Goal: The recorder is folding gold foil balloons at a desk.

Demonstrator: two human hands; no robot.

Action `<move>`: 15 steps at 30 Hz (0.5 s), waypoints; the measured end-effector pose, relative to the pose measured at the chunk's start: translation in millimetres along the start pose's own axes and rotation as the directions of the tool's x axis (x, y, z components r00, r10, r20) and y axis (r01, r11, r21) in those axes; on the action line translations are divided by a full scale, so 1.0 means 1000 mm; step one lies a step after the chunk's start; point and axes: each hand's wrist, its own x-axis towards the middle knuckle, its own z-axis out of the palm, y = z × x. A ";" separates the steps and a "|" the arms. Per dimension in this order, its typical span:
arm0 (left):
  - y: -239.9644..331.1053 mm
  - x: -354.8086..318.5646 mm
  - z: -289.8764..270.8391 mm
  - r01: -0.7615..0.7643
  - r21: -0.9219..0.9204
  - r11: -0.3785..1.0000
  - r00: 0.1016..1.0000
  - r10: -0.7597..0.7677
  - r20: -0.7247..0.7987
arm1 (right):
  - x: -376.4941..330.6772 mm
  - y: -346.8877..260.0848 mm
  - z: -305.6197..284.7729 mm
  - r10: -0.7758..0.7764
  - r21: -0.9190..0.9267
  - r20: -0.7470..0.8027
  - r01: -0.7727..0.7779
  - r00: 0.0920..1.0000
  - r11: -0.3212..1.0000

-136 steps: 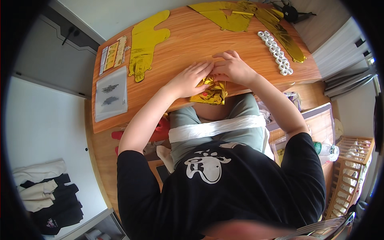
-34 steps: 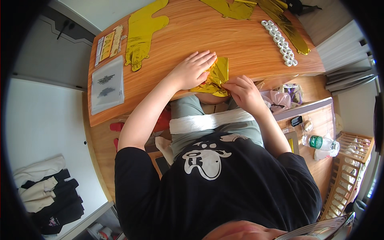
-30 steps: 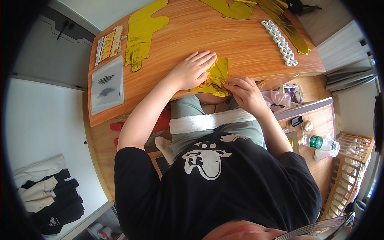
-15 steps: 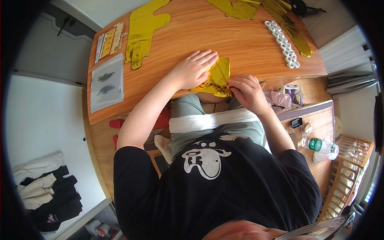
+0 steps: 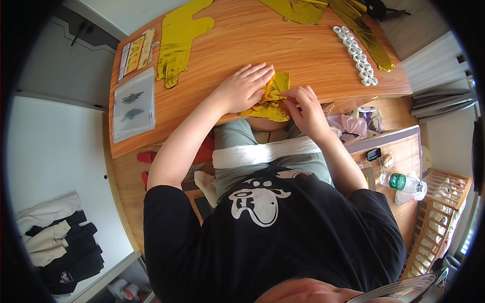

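Note:
A crumpled, folded gold foil balloon [image 5: 279, 103] lies flat at the near edge of the wooden table, its lower part reaching the edge. My left hand [image 5: 241, 91] rests on its left side with fingers stretched out together, pressing it down. From the right, my right hand [image 5: 305, 108] pinches a fold of the foil between thumb and fingers. The foil under my left palm is hidden.
On the wooden table [image 5: 242, 45] lie flat gold foil balloons [image 5: 184, 38] [image 5: 298, 11], white ribbon rolls [image 5: 356, 53], a clear plastic bag [image 5: 134, 103] and a printed packet [image 5: 132, 58]. At right are a plastic bottle [image 5: 404, 183] and a wooden rack [image 5: 434, 222].
My right hand has moved up and slightly left over the foil, lifting and folding its right edge inward. My left hand stays in nearly the same place.

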 end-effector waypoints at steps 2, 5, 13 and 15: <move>0.001 0.000 0.000 0.003 -0.004 1.000 1.000 -0.003 0.003 | 0.003 -0.002 0.002 0.017 -0.002 0.028 -0.017 0.999 1.000; 0.001 0.000 0.000 0.005 -0.007 1.000 1.000 -0.005 0.009 | 0.001 -0.002 0.005 0.040 -0.002 0.011 -0.040 0.999 0.999; 0.000 -0.001 0.001 -0.003 0.018 1.000 1.000 0.004 -0.022 | -0.012 -0.005 -0.013 -0.043 -0.222 0.131 0.072 0.990 0.972; 0.002 0.000 -0.001 0.002 -0.010 1.000 1.000 -0.002 0.010 | -0.018 0.001 -0.020 -0.101 -0.258 0.171 0.144 0.980 0.956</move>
